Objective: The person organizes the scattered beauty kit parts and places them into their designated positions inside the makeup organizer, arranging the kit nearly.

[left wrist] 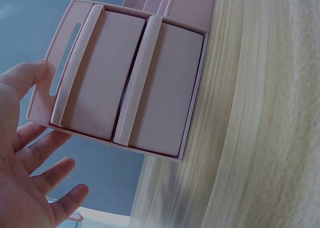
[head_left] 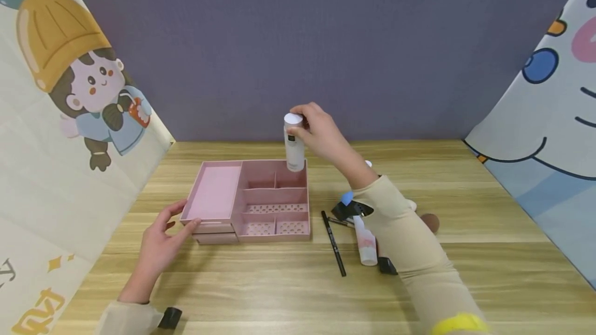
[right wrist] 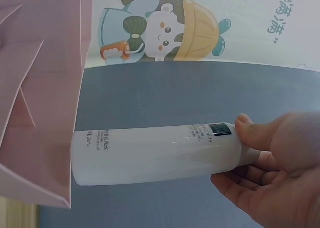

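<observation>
The right hand (head_left: 321, 129) pinches the cap end of a white bottle (head_left: 295, 150) between thumb and fingers, holding it upright at the upper centre of the head view. The bottle's base is at the rim of the organizer (head_left: 213, 190), over its back right compartment (head_left: 291, 180); whether it is inside cannot be told. At the frame's left, the left hand (head_left: 160, 244) lies spread against the organizer's front corner, thumb at the front edge above two drawers (left wrist: 102, 77), fingers along the side.

The step in hand looks like standing the bottle in that compartment. The next move seems to call for a straight lowering clear of the walls, with the left hand steadying the organizer.

Right of centre, a pen (head_left: 333, 244) and a tube (head_left: 367, 246) lie on the table (head_left: 261, 288), near the right sleeve (head_left: 414, 257).
</observation>
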Available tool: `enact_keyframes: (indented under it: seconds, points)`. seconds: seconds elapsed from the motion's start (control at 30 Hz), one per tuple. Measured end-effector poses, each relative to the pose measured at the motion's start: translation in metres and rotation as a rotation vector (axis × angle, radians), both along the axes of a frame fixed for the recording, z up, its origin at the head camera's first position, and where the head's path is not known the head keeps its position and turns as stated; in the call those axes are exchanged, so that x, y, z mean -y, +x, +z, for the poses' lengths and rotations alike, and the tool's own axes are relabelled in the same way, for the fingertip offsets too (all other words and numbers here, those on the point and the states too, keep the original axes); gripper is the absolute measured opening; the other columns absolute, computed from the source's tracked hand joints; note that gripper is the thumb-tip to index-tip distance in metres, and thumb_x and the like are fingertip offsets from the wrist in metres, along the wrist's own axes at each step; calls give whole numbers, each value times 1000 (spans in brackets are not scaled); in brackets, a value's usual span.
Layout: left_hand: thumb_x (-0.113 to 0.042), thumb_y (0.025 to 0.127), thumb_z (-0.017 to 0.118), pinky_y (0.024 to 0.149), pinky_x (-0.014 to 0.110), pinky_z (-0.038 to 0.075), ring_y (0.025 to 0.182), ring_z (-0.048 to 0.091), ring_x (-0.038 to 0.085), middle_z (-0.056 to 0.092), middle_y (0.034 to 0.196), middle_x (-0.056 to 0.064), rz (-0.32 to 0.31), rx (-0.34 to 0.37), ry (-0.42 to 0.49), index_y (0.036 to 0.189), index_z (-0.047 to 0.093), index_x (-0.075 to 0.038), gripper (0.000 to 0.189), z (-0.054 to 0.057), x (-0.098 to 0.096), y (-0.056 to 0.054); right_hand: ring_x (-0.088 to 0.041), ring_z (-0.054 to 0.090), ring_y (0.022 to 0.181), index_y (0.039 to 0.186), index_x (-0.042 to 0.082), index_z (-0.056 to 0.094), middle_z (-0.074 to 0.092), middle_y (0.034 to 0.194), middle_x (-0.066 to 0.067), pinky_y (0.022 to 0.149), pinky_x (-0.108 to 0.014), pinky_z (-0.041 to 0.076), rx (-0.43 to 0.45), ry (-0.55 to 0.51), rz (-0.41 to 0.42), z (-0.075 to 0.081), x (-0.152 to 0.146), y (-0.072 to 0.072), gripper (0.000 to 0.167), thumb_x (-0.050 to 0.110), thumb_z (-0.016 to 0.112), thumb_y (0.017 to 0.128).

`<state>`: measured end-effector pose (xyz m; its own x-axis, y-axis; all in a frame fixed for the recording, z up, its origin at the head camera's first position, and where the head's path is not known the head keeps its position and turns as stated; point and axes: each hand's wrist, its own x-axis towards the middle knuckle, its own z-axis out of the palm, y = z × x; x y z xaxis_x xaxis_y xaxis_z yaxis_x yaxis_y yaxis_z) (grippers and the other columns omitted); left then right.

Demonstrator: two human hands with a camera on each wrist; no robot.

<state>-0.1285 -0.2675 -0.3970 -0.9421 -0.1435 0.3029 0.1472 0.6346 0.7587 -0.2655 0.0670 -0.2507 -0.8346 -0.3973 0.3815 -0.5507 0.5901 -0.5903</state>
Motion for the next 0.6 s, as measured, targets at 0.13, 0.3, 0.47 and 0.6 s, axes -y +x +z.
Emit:
enact_keyframes:
  seconds: [0.13, 0.3, 0.47, 0.6]
  points:
    - [-19, 93, 73, 92, 23, 36, 122, 50, 32, 58, 133, 24, -4, 0, 1, 136, 53, 2, 52, -1, 0, 0, -27, 54, 102, 134, -2, 54, 55, 120, -16, 88, -38, 48, -4, -8, 11, -1, 7, 1, 43, 17, 66, 98]
    - [-20, 93, 73, 91, 22, 36, 121, 50, 32, 57, 134, 24, 3, 6, -4, 136, 53, 1, 53, -1, -1, 0, -24, 54, 102, 135, -1, 54, 55, 120, -15, 88, -36, 49, -5, -23, 19, -3, 18, 2, 43, 18, 66, 98]
    - [-21, 93, 73, 92, 24, 37, 121, 50, 31, 57, 135, 24, 7, 3, -9, 136, 53, 1, 53, -1, -1, 0, -22, 54, 100, 136, -1, 54, 55, 119, -13, 86, -33, 49, -7, -44, 38, -6, 29, 4, 44, 18, 66, 98]
    - [-21, 93, 73, 91, 22, 37, 120, 50, 31, 57, 134, 24, 7, 2, -19, 136, 53, 2, 53, -1, -1, 1, -22, 55, 100, 133, -2, 55, 56, 118, -14, 86, -31, 49, -23, -55, 58, -10, 37, 6, 42, 17, 66, 97]
